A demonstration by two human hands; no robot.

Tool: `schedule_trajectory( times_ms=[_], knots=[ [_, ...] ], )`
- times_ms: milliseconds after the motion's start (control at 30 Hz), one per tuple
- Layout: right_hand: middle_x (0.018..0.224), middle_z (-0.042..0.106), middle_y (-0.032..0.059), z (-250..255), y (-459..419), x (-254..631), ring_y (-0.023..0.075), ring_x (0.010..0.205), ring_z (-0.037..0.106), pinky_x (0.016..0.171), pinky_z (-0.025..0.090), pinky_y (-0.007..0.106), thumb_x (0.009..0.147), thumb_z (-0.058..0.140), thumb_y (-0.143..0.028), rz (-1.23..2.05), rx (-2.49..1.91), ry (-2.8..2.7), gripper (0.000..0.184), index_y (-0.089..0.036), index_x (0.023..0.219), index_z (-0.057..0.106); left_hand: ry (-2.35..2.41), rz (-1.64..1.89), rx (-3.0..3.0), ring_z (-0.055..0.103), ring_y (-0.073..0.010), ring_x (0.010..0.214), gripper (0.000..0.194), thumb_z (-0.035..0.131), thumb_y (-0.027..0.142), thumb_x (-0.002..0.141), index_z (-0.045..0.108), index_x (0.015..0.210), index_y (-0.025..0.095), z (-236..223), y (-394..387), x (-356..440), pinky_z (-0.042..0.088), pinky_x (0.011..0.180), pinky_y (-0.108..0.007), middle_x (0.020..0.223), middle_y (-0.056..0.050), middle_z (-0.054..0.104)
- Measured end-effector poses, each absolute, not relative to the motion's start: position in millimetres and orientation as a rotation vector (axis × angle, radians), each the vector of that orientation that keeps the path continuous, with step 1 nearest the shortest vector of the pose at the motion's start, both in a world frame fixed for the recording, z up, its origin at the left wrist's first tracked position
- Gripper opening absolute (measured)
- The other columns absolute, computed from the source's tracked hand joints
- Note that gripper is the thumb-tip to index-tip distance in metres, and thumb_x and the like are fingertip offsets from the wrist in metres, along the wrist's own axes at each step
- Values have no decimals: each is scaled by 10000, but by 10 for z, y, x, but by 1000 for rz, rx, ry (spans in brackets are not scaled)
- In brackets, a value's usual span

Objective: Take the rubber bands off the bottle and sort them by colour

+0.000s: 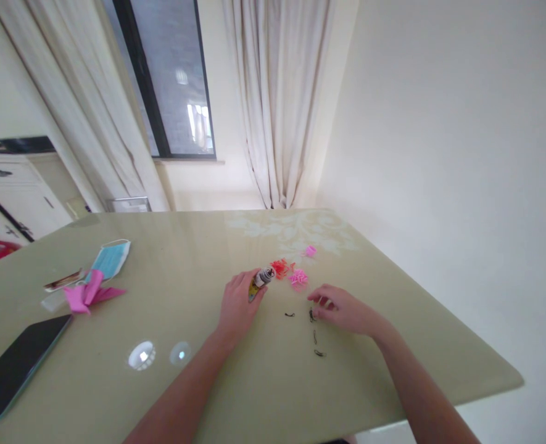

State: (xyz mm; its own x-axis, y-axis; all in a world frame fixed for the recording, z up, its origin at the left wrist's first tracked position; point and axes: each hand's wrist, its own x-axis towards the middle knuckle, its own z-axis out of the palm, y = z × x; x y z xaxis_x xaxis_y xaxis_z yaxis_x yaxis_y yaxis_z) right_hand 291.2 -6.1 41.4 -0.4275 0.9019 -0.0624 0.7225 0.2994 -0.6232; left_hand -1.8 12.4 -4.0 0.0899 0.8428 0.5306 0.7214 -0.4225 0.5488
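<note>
My left hand [241, 303] is closed around a small bottle [262, 279] with a clear, open-looking mouth and a yellowish label, tilted toward the right. My right hand [340, 310] hovers low over the table, its thumb and curled fingers apart. A small dark loop [311, 316] lies at its thumb tip; whether they touch is hard to tell. Nearby are more thin dark loops: one [290, 314] to the left, another [314, 337] below, and a third [319, 353] nearest me. Beyond the hands sit a red pile of small bands [279, 267] and a pink pile [299, 279].
A smaller pink clump [310, 251] lies farther back on the glossy table [198, 246]. At left are a blue face mask [111, 259], a folded pink piece [86, 296], a narrow brown packet [63, 280] and a dark tablet-like device [18, 364]. A wall borders the right side.
</note>
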Motion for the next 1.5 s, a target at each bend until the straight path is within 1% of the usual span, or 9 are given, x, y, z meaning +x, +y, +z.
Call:
schedule_trajectory(
  times_ms=[200, 333, 467, 800, 1033, 1200, 1267, 1400, 1500],
  knots=[
    [1280, 601, 109, 342, -342, 2828, 288, 1173, 601, 1054, 481, 400, 726, 883, -417, 809, -1429, -2350, 655, -205, 1313, 685, 1593, 1241, 2200, 649, -273, 1084, 341, 697, 248, 917, 623, 1249, 226, -41, 126, -1, 502, 977, -446, 1187, -81, 727],
    [1264, 623, 87, 350, -510, 2785, 272, 1204, 586, 1093, 445, 390, 810, 784, -236, 797, -1407, -2366, 472, -234, 1275, 708, 1589, 1252, 2204, 654, -267, 1069, 333, 695, 253, 916, 629, 1242, 224, -49, 137, -5, 505, 975, -440, 1172, -81, 731],
    [1201, 648, 80, 270, -618, 2742, 233, 1077, 643, 986, 494, 342, 897, 632, -155, 741, -1420, -2308, 297, -234, 1163, 738, 1584, 1266, 2207, 657, -266, 1070, 337, 699, 257, 914, 632, 1243, 224, -62, 150, -7, 507, 972, -437, 1178, -83, 731],
    [1016, 694, 72, 222, -614, 2591, 206, 944, 670, 855, 480, 297, 945, 532, -89, 437, -1520, -2428, 232, -197, 965, 736, 1579, 1231, 2214, 646, -277, 1085, 344, 698, 239, 913, 632, 1250, 216, -64, 149, 12, 503, 975, -441, 1188, -85, 728],
    [883, 712, 61, 235, -469, 2493, 188, 813, 665, 746, 471, 266, 791, 582, 1, 294, -1581, -2475, 237, -180, 859, 719, 1549, 1214, 2242, 638, -283, 1105, 356, 693, 237, 916, 629, 1265, 211, -76, 142, 40, 495, 985, -445, 1203, -89, 724],
    [799, 729, 16, 427, -132, 2302, 154, 711, 669, 715, 519, 258, 784, 629, -65, 488, -1242, -2053, 175, -191, 858, 724, 1525, 1201, 2248, 630, -282, 1107, 350, 678, 232, 923, 626, 1269, 219, -69, 121, 53, 490, 990, -446, 1200, -86, 720],
    [850, 759, 27, 523, 54, 2160, 161, 732, 690, 731, 545, 280, 816, 637, -125, 509, -1149, -1894, 150, -194, 899, 740, 1509, 1195, 2250, 631, -279, 1108, 356, 676, 221, 920, 622, 1272, 221, -64, 111, 52, 493, 989, -443, 1197, -83, 720],
    [828, 770, 46, 605, 361, 1927, 184, 745, 709, 741, 575, 324, 827, 694, -229, 667, -1067, -1845, 76, -187, 866, 744, 1506, 1213, 2253, 633, -280, 1103, 362, 672, 207, 917, 620, 1275, 222, -61, 109, 27, 504, 977, -446, 1193, -84, 718],
    [824, 770, 44, 549, 437, 1858, 189, 747, 719, 729, 586, 328, 812, 746, -289, 751, -1039, -1788, 118, -193, 873, 715, 1555, 1240, 2244, 640, -277, 1090, 359, 680, 207, 912, 629, 1266, 237, -62, 117, -1, 511, 962, -438, 1176, -81, 723]
  ],
)
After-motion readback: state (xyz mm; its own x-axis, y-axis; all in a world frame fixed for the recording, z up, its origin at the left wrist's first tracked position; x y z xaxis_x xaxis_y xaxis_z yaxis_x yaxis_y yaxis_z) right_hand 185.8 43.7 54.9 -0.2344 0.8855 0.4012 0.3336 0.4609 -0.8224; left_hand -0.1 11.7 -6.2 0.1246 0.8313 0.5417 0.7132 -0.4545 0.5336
